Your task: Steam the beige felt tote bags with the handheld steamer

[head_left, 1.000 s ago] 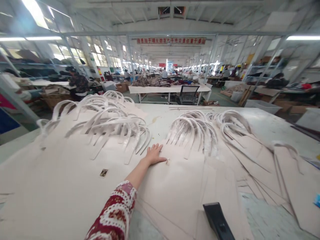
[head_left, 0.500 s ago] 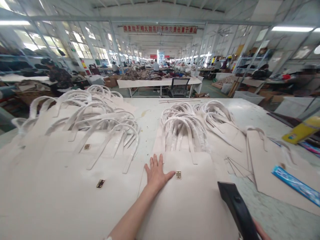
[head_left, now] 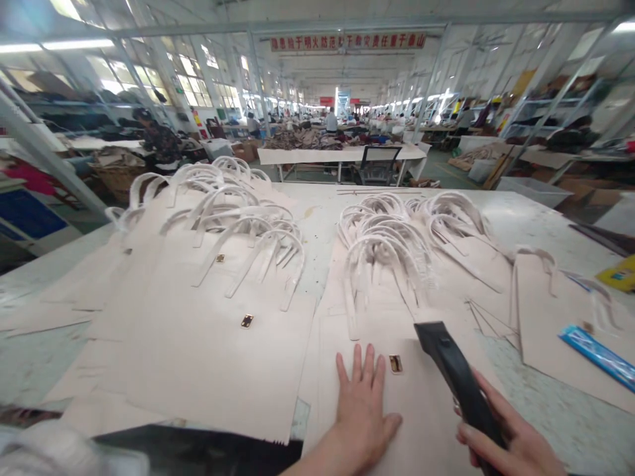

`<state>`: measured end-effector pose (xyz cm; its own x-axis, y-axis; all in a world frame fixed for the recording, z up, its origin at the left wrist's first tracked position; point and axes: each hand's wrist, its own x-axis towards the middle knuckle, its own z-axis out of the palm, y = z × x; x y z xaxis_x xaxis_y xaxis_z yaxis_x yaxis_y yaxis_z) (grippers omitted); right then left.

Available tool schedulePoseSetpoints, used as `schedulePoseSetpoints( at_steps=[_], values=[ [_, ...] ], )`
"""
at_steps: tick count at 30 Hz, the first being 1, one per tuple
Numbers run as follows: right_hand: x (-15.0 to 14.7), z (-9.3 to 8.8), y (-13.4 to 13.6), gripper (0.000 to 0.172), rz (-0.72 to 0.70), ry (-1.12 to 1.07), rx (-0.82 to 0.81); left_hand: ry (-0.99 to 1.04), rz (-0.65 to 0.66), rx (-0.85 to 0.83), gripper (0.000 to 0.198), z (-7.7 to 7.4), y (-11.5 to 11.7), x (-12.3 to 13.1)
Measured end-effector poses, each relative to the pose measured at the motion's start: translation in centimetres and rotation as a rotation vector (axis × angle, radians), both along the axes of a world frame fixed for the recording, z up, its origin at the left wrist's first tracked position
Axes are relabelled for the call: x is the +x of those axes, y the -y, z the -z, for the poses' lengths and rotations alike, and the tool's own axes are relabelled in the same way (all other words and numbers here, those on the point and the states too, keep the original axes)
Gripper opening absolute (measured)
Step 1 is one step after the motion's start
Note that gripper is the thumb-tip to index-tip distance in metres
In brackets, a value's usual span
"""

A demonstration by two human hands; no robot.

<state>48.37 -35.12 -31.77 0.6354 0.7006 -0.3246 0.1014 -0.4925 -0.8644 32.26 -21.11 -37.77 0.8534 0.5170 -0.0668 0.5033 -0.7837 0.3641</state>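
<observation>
Resting left hand (head_left: 362, 411) palm-down, splayed.

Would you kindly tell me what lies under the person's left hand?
The spread left hand rests on a pale panel; a small gold-rimmed plate shows to its right. Any marks directly beneath the hand are covered and cannot be seen.

Paned windows (head_left: 193, 90) at left, tube light (head_left: 78, 44), red-lettered banner (head_left: 347, 43), black chair (head_left: 378, 158) (mesh-backed).
</observation>
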Motion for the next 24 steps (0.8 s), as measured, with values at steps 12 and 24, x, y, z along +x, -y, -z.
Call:
schedulePoseSetpoints(
  at_steps=[12,24],
  values=[
    [-1.2,-5.4,-13.2,0.078,-0.636,-0.258,-0.239,0.182,0.105,0.029,0.08,1.6,1.6,-0.1],
    [-3.9,-3.8,-20.6,0.072,-0.614,-0.134,-0.147,0.255,0.114,0.011,0.075,2.4,0.9,-0.6]
  ],
)
